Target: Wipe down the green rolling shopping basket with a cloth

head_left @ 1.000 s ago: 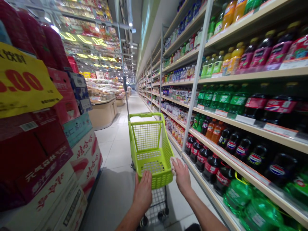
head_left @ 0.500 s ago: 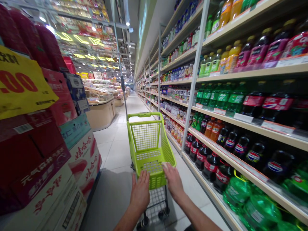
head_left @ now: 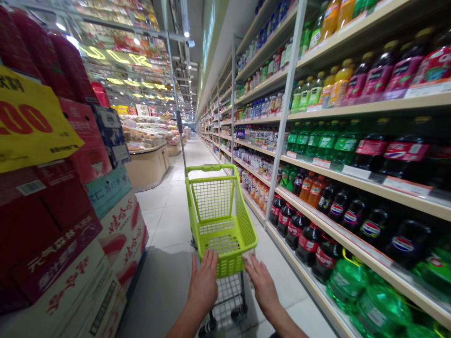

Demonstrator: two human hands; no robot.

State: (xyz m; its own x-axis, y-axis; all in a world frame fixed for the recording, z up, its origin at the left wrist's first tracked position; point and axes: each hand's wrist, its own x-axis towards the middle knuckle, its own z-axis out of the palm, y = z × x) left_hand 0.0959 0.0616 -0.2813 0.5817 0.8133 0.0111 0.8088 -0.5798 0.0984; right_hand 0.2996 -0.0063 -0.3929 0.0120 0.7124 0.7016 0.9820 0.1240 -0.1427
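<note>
OK, your L hand [head_left: 203,281] lies open, fingers flat on near wall of the green cart basket [head_left: 229,266]; R hand [head_left: 262,284] fingers pin a white cloth [head_left: 248,257] at its corner.

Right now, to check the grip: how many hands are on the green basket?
2. The left hand lies on the green basket's near wall; the right hand at its near right corner, over a whitish cloth.

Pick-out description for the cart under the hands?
Supermarket aisle: drinks shelving on the right, stacked red cartons on the left. Between them stands the cart, left hand and right hand at its near end. Nothing else is lime-green mesh on wheels.
</note>
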